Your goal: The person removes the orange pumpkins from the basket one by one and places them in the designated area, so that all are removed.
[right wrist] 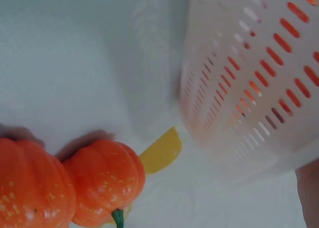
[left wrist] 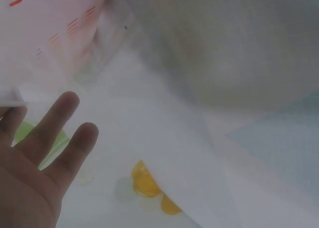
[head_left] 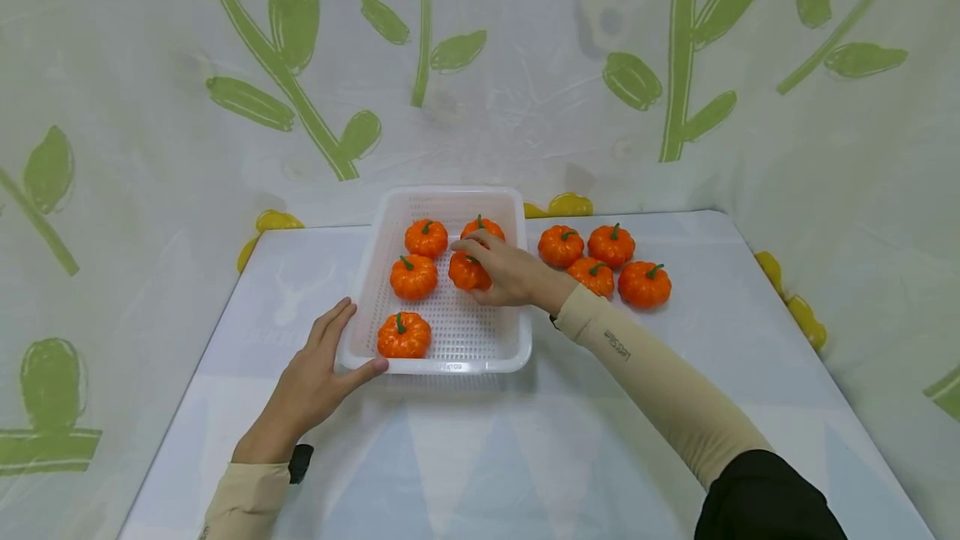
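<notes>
A white plastic basket point(head_left: 465, 366) with a perforated floor stands on the table, holding several small orange pumpkins with green stems. My right hand point(head_left: 510, 272) reaches over the basket's right side and grips one pumpkin point(head_left: 467, 272) inside it; another pumpkin point(head_left: 482, 227) lies just behind, partly covered by the fingers. At the near left corner my left hand point(head_left: 311, 377) touches the basket with straight fingers along the side and the thumb at the front rim. The left wrist view shows its spread fingers point(left wrist: 55, 123) beside the basket wall point(left wrist: 50, 44).
Several more pumpkins point(head_left: 645, 285) sit in a group on the table to the right of the basket, partly behind the right forearm. The white table point(head_left: 600, 457) ends at a patterned cloth point(head_left: 510, 107) with green leaves and yellow flowers.
</notes>
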A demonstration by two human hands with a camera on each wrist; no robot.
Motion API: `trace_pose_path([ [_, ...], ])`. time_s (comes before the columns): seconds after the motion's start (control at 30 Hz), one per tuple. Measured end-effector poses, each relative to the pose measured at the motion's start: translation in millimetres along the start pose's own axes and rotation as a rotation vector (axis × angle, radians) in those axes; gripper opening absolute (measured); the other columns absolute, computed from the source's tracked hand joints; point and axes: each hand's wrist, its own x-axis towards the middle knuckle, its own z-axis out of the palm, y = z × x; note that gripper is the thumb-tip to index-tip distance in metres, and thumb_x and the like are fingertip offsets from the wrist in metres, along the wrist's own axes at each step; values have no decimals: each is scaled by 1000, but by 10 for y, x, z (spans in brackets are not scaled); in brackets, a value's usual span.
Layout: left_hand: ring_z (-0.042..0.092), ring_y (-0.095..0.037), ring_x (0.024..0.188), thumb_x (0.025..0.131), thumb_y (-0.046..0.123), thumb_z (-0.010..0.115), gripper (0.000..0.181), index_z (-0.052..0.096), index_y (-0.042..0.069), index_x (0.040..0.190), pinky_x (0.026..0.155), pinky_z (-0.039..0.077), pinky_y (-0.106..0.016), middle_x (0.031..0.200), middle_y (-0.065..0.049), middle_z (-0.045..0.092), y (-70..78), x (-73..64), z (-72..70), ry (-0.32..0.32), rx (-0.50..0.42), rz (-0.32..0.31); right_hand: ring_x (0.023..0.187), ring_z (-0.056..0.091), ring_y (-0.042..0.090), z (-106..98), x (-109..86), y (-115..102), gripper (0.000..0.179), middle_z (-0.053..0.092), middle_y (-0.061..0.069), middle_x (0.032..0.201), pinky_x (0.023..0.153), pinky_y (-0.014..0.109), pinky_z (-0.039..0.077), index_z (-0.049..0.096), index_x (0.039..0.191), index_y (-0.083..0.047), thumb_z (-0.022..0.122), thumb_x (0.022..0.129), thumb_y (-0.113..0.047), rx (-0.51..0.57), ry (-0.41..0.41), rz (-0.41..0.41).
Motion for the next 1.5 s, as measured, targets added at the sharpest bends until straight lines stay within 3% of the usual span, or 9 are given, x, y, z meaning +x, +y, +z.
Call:
trace_pose_path([
  [0.27,36,-48,141,86,70,65,106,16,17,164,104,37,-72,168,-5,14,-6,-5,-4,7,0,4,128,50,25,-141,-101,-42,64,47,10,144,105,35,48,51,142,-5,78,86,-23,3,151,-101],
  [0.37,37,-47,141,86,70,65,106,16,17,164,104,37,-72,168,-5,14,-3,-4,0,7,1,4,137,45,28,-196,-142,-56,60,48,9,144,110,37,44,55,139,-6,78,87,-25,2,180,-104],
  [0.57,36,-47,141,87,67,67,105,16,16,164,104,37,-71,168,-6,14,4,2,8,5,0,8,145,37,27,-292,-253,-84,61,47,7,147,111,39,43,57,141,-11,79,87,-30,11,187,-52],
  [0.9,34,-46,143,86,69,66,107,16,15,164,105,36,-71,168,-7,14,5,4,14,0,1,2,124,54,25,-448,-553,-38,64,47,5,148,92,36,56,58,141,-13,82,86,-34,-20,287,-35],
  [1.33,33,-47,143,86,66,68,107,16,15,164,105,36,-70,168,-9,14,-12,1,12,1,7,-2,132,49,25,-710,-1083,171,64,48,2,147,103,48,49,58,142,-19,83,85,-33,14,369,104],
  [1.5,33,-47,143,87,64,69,106,16,14,163,105,36,-70,168,-9,14,1,8,17,1,10,4,134,47,25,-767,-1309,274,67,46,1,147,107,51,46,57,144,-18,83,85,-37,-9,354,157],
])
